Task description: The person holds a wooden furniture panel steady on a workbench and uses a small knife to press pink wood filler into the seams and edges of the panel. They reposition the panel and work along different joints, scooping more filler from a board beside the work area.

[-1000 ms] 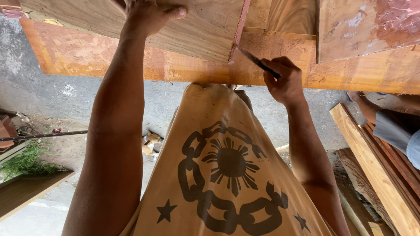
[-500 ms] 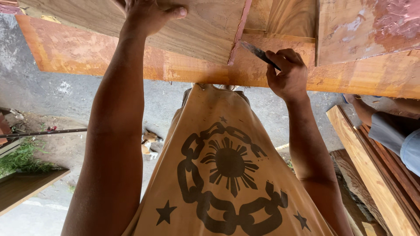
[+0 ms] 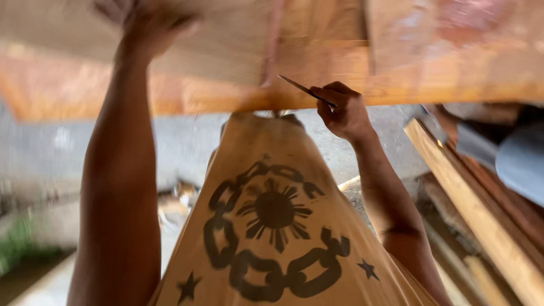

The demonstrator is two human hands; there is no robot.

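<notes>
Two hands are at work on the wood in front of us, and we start with our right hand, which is closed around a thin dark tool, something like a pencil or a slim blade; the blur keeps us from telling which. The tool sticks out to the left of the fist and its tip meets the face of the wide wooden board just right of a narrow reddish strip that runs from the far edge toward the near edge. The fist sits at the near edge of that board, touching or almost touching it.

Our left hand lies far to the left, on top of the same board, well apart from the right hand. It is badly blurred; it seems pressed flat on the wood with nothing in it, though we cannot tell for certain how the fingers lie.

Between our forearms, nearer to us, hangs the front of a tan shirt printed with a dark sun ringed by chain links and stars. To the right, several long wooden planks lie side by side, running from far to near. Below the board a grey concrete floor shows, with small scraps on it at the left.
</notes>
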